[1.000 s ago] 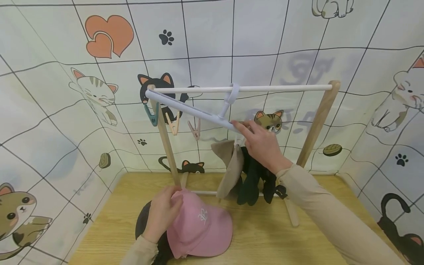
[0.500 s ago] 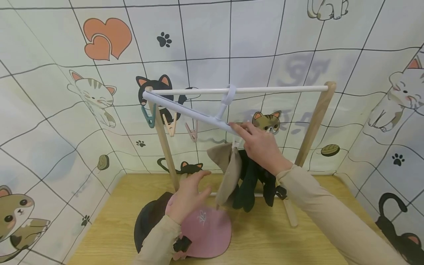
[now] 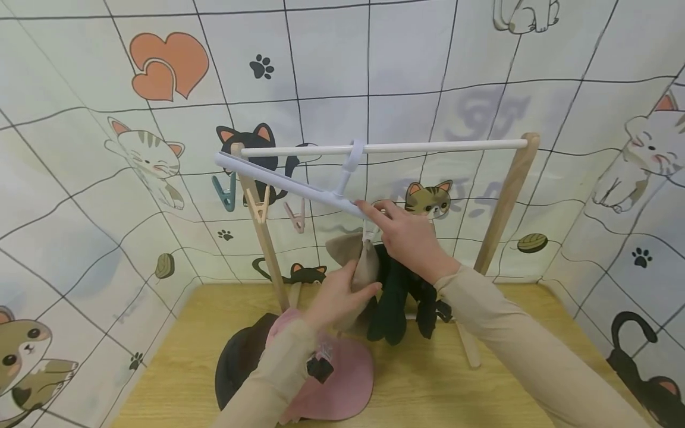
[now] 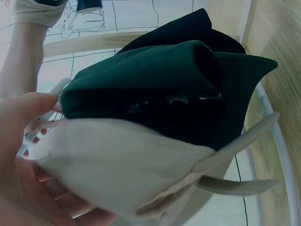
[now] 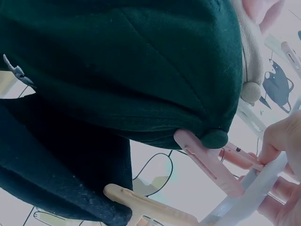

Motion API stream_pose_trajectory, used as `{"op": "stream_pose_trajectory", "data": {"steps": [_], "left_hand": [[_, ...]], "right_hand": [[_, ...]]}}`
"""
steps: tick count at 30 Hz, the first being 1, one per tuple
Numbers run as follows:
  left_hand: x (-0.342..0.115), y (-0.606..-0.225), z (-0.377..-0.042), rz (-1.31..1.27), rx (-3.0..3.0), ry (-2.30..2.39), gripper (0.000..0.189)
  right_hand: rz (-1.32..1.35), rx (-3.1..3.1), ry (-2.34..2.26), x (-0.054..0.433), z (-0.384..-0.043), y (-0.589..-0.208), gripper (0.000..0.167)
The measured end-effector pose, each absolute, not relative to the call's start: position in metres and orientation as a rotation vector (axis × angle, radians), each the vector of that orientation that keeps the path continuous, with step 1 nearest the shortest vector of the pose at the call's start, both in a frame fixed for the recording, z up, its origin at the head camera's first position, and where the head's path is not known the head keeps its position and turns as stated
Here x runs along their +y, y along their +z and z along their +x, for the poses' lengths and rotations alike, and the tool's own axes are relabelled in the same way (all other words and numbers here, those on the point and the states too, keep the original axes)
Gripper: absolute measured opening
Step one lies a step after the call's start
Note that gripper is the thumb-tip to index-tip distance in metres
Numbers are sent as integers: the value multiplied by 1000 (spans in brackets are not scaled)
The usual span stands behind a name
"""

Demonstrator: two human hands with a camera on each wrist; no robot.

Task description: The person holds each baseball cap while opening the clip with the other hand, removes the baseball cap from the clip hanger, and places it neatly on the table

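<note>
A pale lilac clip hanger (image 3: 289, 185) hangs tilted from the rack's white rail, its left end higher. My right hand (image 3: 409, 238) grips its lower right arm; the right wrist view shows fingers curled round the hanger arm (image 5: 256, 193). Below, a beige cap (image 4: 117, 160), a dark green cap (image 5: 155, 70) and a darker cap (image 5: 61, 160) hang side by side from clips. A pink clip (image 5: 209, 162) bites the green cap near its top button; a cream clip (image 5: 150, 207) holds the darker one. My left hand (image 3: 334, 300) holds the beige cap's crown between thumb and fingers.
A pink cap (image 3: 342, 380) and a dark cap (image 3: 241, 356) lie on the wooden tabletop (image 3: 428, 392), partly behind my left forearm. Teal (image 3: 225, 193), cream and pink clips dangle from the hanger's left side. Wooden posts (image 3: 505, 205) carry the rail.
My left hand has left the pink cap, moved up and right, and taken hold of the beige cap. The hanger has shifted slightly left, with my right hand still on it.
</note>
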State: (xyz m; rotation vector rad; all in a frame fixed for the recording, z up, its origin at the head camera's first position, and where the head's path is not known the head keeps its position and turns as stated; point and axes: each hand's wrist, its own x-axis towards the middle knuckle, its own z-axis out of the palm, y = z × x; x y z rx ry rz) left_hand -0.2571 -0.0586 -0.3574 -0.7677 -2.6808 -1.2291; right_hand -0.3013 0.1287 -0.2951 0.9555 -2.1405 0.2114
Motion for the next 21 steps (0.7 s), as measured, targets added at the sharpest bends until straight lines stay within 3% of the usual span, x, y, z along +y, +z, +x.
{"op": "stream_pose_trajectory", "data": {"steps": [15, 21], "left_hand": [[-61, -365, -264, -724, -2550, -1182, 21], [-66, -365, -265, -746, -2530, -1235, 16]], "right_hand": [[937, -2119, 215, 119, -301, -300, 67], [822, -2061, 234, 114, -286, -302, 59]]}}
